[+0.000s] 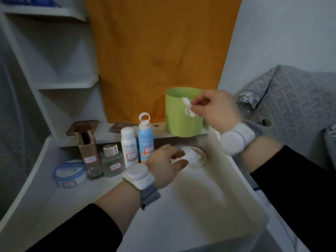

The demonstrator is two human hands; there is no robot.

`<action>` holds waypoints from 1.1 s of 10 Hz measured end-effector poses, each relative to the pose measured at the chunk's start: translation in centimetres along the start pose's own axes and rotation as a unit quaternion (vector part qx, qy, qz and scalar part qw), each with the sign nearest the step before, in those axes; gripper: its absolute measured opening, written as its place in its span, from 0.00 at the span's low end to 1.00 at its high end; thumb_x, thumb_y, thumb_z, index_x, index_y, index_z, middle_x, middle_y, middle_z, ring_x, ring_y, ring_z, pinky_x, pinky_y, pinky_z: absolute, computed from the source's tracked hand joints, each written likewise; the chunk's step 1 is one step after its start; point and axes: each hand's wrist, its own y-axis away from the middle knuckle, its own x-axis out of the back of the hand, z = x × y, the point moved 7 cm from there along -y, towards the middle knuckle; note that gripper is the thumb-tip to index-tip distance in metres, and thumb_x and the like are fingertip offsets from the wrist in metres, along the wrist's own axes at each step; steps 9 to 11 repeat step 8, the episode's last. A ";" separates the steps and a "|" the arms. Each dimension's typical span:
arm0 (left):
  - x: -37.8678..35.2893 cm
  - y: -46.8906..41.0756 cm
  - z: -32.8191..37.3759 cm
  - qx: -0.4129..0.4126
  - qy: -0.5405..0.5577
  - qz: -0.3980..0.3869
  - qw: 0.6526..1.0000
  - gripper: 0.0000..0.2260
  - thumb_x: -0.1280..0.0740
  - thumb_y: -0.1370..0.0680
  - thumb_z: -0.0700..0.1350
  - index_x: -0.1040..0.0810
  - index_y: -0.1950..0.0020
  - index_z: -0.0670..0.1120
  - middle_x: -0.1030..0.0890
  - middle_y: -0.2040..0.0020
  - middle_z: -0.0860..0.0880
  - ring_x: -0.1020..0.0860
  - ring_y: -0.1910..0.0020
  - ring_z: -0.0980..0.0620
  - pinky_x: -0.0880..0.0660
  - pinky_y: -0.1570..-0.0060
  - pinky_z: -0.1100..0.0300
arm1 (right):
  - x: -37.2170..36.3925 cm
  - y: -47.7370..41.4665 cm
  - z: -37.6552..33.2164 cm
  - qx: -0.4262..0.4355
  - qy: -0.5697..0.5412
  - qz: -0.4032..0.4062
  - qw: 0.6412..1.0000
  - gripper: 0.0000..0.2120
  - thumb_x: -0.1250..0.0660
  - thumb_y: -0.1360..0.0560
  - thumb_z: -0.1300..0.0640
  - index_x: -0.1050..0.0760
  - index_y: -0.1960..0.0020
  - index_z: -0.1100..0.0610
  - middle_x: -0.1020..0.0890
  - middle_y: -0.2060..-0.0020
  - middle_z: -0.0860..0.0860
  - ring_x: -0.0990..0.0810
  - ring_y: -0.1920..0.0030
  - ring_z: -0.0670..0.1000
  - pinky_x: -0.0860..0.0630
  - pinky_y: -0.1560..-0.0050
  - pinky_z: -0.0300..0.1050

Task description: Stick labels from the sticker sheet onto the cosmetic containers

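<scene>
Your one wide-angle camera sits on your head, looking forward and down at close range over the white table [181, 215], facing the orange cloth [160, 51] hung behind it.

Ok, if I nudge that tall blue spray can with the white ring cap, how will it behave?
The blue spray can is tall and narrow, so it would probably tip rather than slide. Its round body would likely roll once down. It stands close beside the white spray bottle, so it may knock that over.
</scene>
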 end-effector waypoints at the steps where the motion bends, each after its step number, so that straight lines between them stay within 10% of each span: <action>1: 1.6 -0.4 0.1 0.008 0.004 0.029 1.000 0.12 0.31 0.24 0.51 0.20 0.41 0.50 0.21 0.46 0.54 0.24 0.51 0.59 0.29 0.50 0.70 | 0.9 -2.5 -2.0 0.022 0.022 0.038 0.999 0.04 0.28 0.30 0.57 0.17 0.55 0.52 0.19 0.63 0.47 0.21 0.59 0.47 0.28 0.58 0.38; 4: 3.7 -0.6 -0.7 0.027 0.025 0.031 0.999 0.12 0.31 0.23 0.49 0.20 0.41 0.50 0.20 0.46 0.53 0.23 0.48 0.56 0.26 0.45 0.63 | -2.6 -7.4 -1.3 -0.051 0.164 -0.048 0.984 0.09 0.32 0.28 0.58 0.22 0.65 0.47 0.16 0.53 0.51 0.20 0.51 0.54 0.22 0.48 0.46; 11: 5.0 -0.3 -0.4 0.050 0.002 0.045 0.998 0.12 0.33 0.23 0.53 0.21 0.40 0.53 0.22 0.48 0.57 0.27 0.52 0.61 0.35 0.58 0.77 | -2.8 -6.2 -0.7 -0.065 0.089 -0.036 0.993 0.08 0.29 0.28 0.55 0.20 0.65 0.46 0.16 0.54 0.49 0.19 0.50 0.53 0.21 0.48 0.49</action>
